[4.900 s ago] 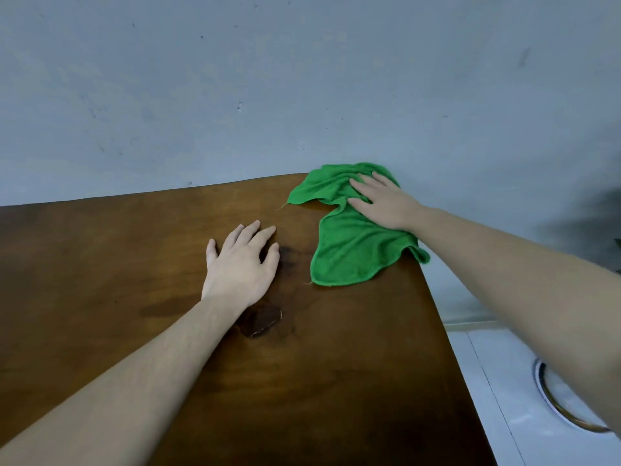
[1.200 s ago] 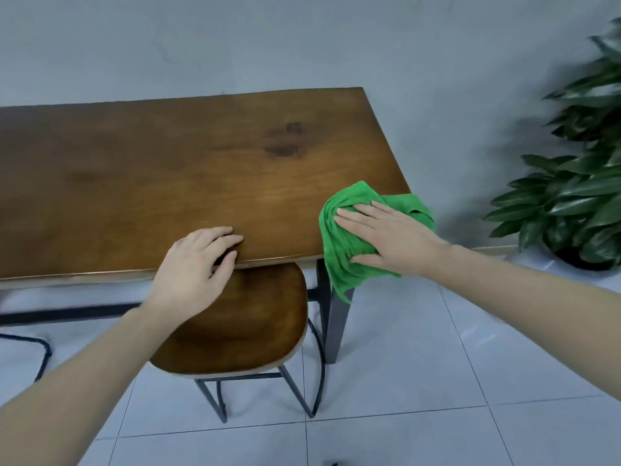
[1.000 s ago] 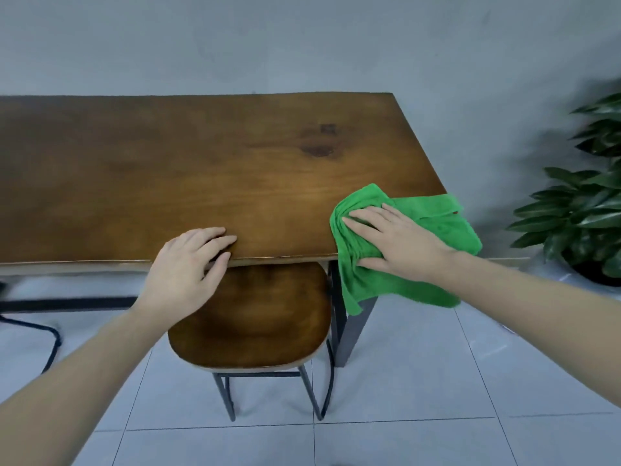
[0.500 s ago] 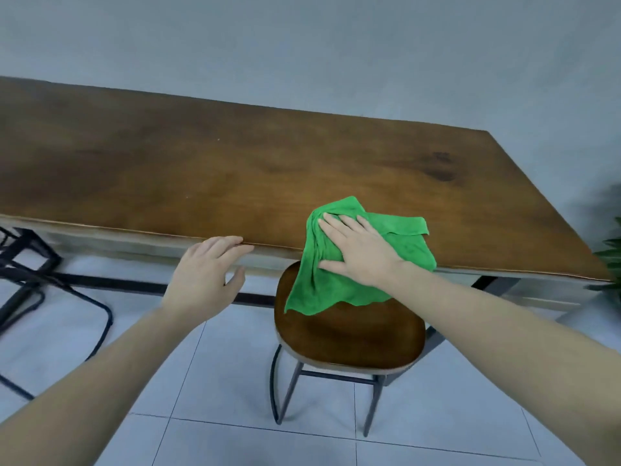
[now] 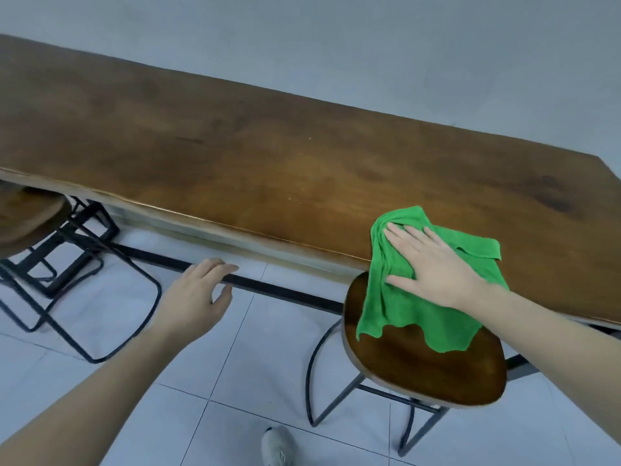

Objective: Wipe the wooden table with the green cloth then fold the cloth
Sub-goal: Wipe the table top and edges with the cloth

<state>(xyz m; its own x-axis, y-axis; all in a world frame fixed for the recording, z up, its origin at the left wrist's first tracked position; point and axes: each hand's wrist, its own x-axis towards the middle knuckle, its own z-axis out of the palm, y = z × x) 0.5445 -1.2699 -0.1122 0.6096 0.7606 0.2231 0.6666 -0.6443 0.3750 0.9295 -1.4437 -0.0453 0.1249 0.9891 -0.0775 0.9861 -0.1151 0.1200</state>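
The long wooden table (image 5: 235, 156) runs from far left to the right edge against a grey wall. The green cloth (image 5: 413, 307) lies crumpled over the table's near edge, its lower part hanging down in front of a stool. My right hand (image 5: 433, 264) presses flat on the cloth with fingers spread. My left hand (image 5: 198, 294) hovers in the air below and in front of the table's near edge, fingers apart, holding nothing.
A wooden stool (image 5: 426, 371) with black metal legs stands under the table below the cloth. A second stool (image 5: 27, 216) is at the far left. The floor is white tile, and a shoe (image 5: 277, 445) shows at the bottom.
My right hand has slid the cloth leftward along the table's near edge from the right end. My left hand has come off the table edge and now hangs free.
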